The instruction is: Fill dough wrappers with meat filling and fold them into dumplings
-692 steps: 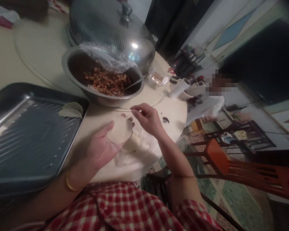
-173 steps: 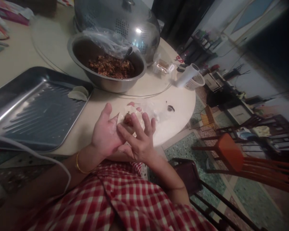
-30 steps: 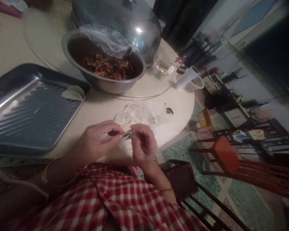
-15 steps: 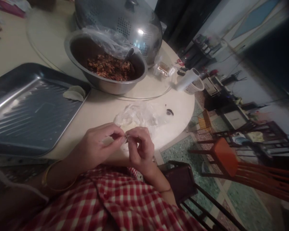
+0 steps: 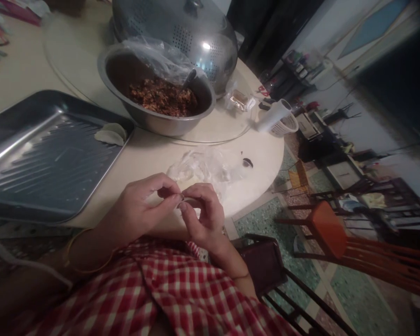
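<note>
My left hand (image 5: pixel 140 207) and my right hand (image 5: pixel 203 210) meet at the fingertips over the table's near edge. Both are closed in a pinch. Between them shows a tiny pale edge of something; the rest is hidden by my fingers. Just beyond lies a crumpled clear plastic bag (image 5: pixel 210 163) with pale, flat dough-like pieces (image 5: pixel 190 179) at its near side. Folded half-moon dumplings (image 5: pixel 110 136) lie in the right corner of a metal tray (image 5: pixel 61 161), left of my hands. Past the bag, a steel bowl (image 5: pixel 157 122) holds dark reddish-brown minced filling (image 5: pixel 161 97).
A utensil handle (image 5: pixel 189 78) and plastic film (image 5: pixel 157 53) are in the bowl. Behind stands a perforated metal dome (image 5: pixel 210 39). To the right are a small packet (image 5: pixel 240 100), a white roll (image 5: pixel 275 115) and a white basket (image 5: pixel 289 125). Chairs (image 5: pixel 327 228) stand beyond the table.
My right thumb has shifted slightly away from its fingers, and the pinch at the fingertips has altered a little. The view has moved slightly; the tray, bowl and bag stay put.
</note>
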Available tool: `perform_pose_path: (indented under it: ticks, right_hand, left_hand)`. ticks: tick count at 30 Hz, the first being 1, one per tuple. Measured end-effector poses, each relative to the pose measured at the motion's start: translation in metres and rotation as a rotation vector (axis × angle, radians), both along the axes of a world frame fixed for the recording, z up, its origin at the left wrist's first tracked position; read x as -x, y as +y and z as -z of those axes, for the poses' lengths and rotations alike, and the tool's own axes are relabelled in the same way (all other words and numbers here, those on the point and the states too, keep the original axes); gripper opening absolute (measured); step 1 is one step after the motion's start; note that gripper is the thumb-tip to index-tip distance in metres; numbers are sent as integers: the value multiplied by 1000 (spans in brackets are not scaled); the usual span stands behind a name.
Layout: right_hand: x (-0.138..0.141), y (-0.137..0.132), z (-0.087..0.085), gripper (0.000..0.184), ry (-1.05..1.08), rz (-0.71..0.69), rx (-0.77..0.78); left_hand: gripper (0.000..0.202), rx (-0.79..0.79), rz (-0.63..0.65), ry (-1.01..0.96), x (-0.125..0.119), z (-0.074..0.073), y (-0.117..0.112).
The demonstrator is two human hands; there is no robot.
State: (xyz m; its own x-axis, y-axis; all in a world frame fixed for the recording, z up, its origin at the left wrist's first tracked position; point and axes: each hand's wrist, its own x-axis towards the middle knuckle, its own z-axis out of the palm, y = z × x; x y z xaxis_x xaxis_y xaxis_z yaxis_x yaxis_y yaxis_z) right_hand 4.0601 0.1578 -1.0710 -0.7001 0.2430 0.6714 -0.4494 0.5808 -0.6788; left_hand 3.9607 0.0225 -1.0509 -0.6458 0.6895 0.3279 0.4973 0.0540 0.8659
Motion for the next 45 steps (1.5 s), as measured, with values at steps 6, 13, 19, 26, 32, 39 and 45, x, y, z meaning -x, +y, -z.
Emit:
perform_pose_path:
  ticks: [6, 13, 19, 26, 32, 39, 45]
  right_hand:
    - [-1, -1, 2, 26, -3, 46, 23]
    - [2, -2, 1, 31, 35, 64, -10]
    - [4, -2, -2, 36, 106, 149, -124]
    - [5, -3, -2, 38, 132, 121, -156]
    - [4, -3, 3, 32, 51, 102, -4]
    - [1, -5, 0, 29, 11, 17, 94]
    - [-2, -8, -3, 29, -14, 11, 159]
  left_hand:
    - [15, 8, 64, -112, 1, 4, -1]
    - [12, -46, 64, -65, 1, 8, -4]
    - [9, 21, -6, 54, 0, 11, -6]
    - [9, 1, -51, 90, -1, 11, 0]
    - [12, -16, -93, 8, -4, 16, -1]
    - [9, -142, -69, 24, -4, 24, 4]
    - [15, -256, -138, 216, -5, 27, 4]
